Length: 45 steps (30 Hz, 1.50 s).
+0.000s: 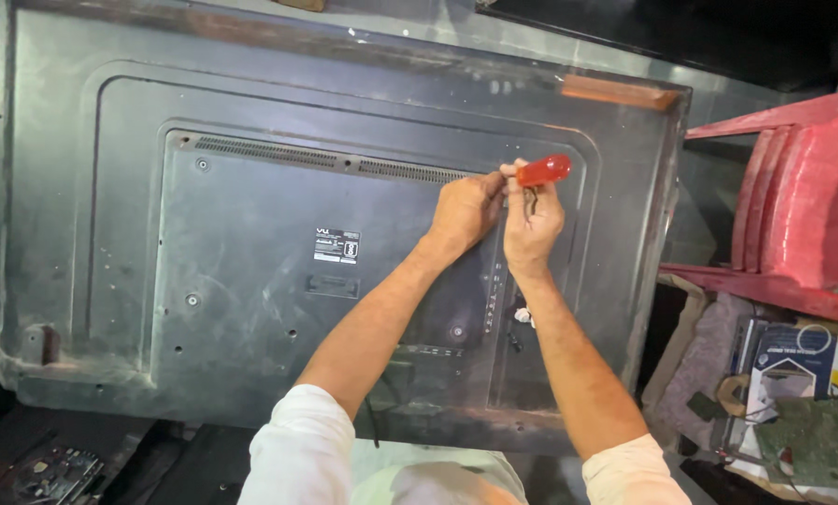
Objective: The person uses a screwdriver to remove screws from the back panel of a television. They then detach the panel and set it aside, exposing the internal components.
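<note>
A large flat television (204,262) lies face down, its dark, dusty back panel toward me. My right hand (531,224) grips a screwdriver with a red translucent handle (543,170), held near the right end of the vent slots (325,159). My left hand (464,211) rests on the panel right beside it, its fingers pinched at the screwdriver's tip. The tip and any screw under it are hidden by my fingers. A white label (336,245) sits mid-panel.
A stack of red plastic chairs (797,206) stands at the right. Below it, a box holds papers, cartons and a cloth (783,383). A circuit board (54,472) lies at the lower left. Several screw holes dot the panel.
</note>
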### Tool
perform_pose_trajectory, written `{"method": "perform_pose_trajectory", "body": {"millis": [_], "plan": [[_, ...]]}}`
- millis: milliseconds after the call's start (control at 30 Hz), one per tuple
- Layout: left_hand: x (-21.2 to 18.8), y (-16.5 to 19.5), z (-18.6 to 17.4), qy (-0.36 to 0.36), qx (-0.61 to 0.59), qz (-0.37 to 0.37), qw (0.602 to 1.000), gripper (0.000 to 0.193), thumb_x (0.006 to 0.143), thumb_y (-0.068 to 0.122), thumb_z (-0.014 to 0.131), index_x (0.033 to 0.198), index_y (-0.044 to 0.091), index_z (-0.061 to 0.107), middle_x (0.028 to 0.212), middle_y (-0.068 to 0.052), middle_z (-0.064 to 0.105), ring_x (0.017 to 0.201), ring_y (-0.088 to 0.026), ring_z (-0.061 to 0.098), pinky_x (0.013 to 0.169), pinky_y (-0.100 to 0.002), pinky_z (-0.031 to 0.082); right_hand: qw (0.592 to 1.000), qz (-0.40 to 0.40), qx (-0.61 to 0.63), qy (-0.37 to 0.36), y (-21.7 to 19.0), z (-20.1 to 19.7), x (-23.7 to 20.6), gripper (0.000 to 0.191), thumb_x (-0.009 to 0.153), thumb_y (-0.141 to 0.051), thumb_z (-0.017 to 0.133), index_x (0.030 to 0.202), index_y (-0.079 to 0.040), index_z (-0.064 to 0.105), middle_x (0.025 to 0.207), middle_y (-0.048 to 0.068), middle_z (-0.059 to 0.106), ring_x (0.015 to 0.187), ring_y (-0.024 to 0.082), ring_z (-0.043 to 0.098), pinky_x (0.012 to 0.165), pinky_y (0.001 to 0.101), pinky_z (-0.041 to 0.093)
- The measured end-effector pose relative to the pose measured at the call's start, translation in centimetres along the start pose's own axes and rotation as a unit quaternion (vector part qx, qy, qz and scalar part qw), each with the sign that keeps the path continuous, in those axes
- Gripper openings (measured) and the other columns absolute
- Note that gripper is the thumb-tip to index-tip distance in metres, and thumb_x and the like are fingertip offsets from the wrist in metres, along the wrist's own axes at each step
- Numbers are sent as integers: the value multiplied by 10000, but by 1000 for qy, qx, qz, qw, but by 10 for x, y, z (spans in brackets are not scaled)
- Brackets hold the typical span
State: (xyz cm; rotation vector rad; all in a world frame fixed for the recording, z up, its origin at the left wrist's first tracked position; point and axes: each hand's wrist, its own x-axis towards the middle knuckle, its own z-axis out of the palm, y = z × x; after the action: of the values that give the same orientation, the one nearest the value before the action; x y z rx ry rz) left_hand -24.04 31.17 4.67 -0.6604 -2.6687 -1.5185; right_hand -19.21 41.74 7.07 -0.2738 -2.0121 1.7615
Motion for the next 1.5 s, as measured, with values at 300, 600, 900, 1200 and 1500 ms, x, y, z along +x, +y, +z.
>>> {"method": "perform_pose_trajectory", "body": {"millis": [300,600,900,1200,1500], "plan": [[-1,-2,0,-9,-15,11,1000,119,905,115,652,1019,81,645,825,-154,712,775,-388,692,652,-491,531,1000,9,14,1,3,0,0,182,1054,-83,623,1212,6,635,1096,58,741,942,106,689,862,250,567],[-1,4,-6,-20,-44,-14,999,226,893,133,667,1096,37,644,816,-163,708,758,-399,687,621,-491,527,999,-13,-33,11,5,-3,-1,170,1056,-20,605,1211,24,657,1077,73,744,905,107,688,830,262,579],[-3,11,-7,-10,-16,-31,999,170,921,189,682,1022,54,670,785,-175,701,748,-396,690,623,-487,521,997,-37,-65,-3,13,-9,-1,178,1116,-20,555,1241,24,674,1112,127,756,978,174,731,850,294,603],[-19,-23,15,24,-189,-237,953,196,1054,161,576,1094,46,729,685,-81,602,617,-168,525,575,-318,443,998,-53,-34,7,-12,-25,-1,255,1141,-53,478,1337,68,588,1154,160,726,1038,182,708,881,295,578],[-26,-14,21,-128,-551,-397,723,167,1043,186,564,1024,91,700,745,18,646,600,-70,541,540,-222,429,998,8,50,38,-35,-54,-11,277,1160,-108,446,1354,60,549,1138,175,713,1003,205,712,869,313,597]]}}
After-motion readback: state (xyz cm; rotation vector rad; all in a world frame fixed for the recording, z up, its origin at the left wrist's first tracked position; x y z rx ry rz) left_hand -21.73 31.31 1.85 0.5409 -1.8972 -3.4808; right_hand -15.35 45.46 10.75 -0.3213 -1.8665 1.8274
